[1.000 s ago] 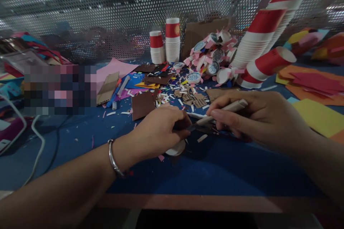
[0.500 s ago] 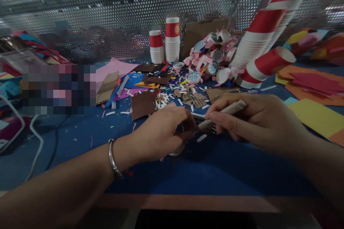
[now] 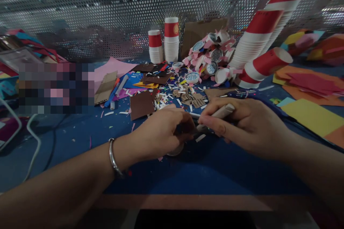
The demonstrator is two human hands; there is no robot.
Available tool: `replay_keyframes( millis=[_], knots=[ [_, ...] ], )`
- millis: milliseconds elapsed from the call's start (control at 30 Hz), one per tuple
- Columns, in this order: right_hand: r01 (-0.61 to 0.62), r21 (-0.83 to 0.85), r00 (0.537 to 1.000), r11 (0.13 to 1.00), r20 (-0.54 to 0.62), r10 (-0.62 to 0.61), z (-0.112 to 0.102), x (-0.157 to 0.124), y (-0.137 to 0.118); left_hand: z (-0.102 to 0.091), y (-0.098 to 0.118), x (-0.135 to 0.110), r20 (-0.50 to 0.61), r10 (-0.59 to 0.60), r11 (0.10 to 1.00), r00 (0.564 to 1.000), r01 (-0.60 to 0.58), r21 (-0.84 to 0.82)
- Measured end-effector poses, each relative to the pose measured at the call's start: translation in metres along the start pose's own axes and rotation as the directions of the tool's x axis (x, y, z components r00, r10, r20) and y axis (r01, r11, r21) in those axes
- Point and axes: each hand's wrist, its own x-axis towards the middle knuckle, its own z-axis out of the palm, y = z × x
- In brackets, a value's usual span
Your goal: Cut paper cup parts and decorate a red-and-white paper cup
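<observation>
My left hand (image 3: 161,132), a silver bangle (image 3: 113,157) on its wrist, is closed over a small round white piece (image 3: 176,149) that rests on the blue table (image 3: 204,171). Its fingers hide most of the piece. My right hand (image 3: 242,125) is closed round a beige pen-like tool (image 3: 219,114). The tool's tip points left and meets the left fingertips. Both hands touch at the centre of the table, close to its front edge.
Stacks of red-and-white paper cups (image 3: 172,39) stand at the back, and a tall leaning stack (image 3: 266,32) rises at right. A heap of finished cup crafts (image 3: 212,57), brown card (image 3: 141,104), paper scraps and coloured sheets (image 3: 309,114) litter the table. Cables (image 3: 32,139) lie at left. A perforated metal screen (image 3: 107,7) closes the back.
My right hand with the tool has slid a little left and closer to my left hand. The left hand has stayed closed over the white piece.
</observation>
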Motion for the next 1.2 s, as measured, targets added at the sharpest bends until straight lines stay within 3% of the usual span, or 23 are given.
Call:
replay_keyframes(
  millis=[200, 333, 400, 533, 600, 700, 800, 1067, 1200],
  knots=[
    [0.060, 0.006, 0.998, 0.998, -0.013, -0.060, 0.003, 0.004, 0.000, -0.002, 0.002, -0.001, -0.015, -0.025, 0.999, 1.000, 0.024, -0.043],
    [-0.044, 0.124, 0.999, 0.991, -0.006, 0.045, 0.000, 0.002, 0.008, -0.014, 0.002, -0.004, -0.125, -0.104, 0.959, 0.987, 0.066, -0.276],
    [-0.120, 0.193, 0.992, 0.974, -0.017, 0.126, -0.003, 0.002, 0.012, -0.020, -0.001, -0.003, -0.174, -0.230, 0.859, 0.957, 0.116, -0.498],
    [-0.177, 0.202, 0.967, 0.963, -0.146, 0.208, -0.008, 0.004, 0.016, -0.024, -0.013, 0.001, -0.156, -0.521, 0.515, 0.839, 0.163, -0.842],
    [-0.192, 0.129, 0.962, 0.973, -0.172, 0.212, -0.009, 0.005, 0.018, -0.023, -0.016, 0.003, -0.128, -0.573, 0.384, 0.810, 0.126, -0.915],
    [-0.218, -0.047, 0.970, 0.975, -0.122, 0.211, -0.009, 0.007, 0.026, -0.022, -0.018, 0.004, -0.110, -0.579, 0.296, 0.808, 0.083, -0.952],
    [-0.212, -0.178, 0.977, 0.961, -0.069, 0.203, -0.010, 0.007, 0.034, -0.021, -0.018, 0.002, -0.121, -0.564, 0.315, 0.817, 0.077, -0.946],
    [-0.059, -0.395, 0.998, 0.917, -0.002, 0.063, -0.016, 0.007, 0.034, -0.022, -0.018, -0.003, -0.197, -0.533, 0.535, 0.823, 0.147, -0.832],
    [-0.019, -0.521, 0.999, 0.853, -0.041, -0.003, -0.013, 0.003, 0.028, -0.021, -0.017, -0.002, -0.251, -0.510, 0.583, 0.823, 0.116, -0.804]
  ],
)
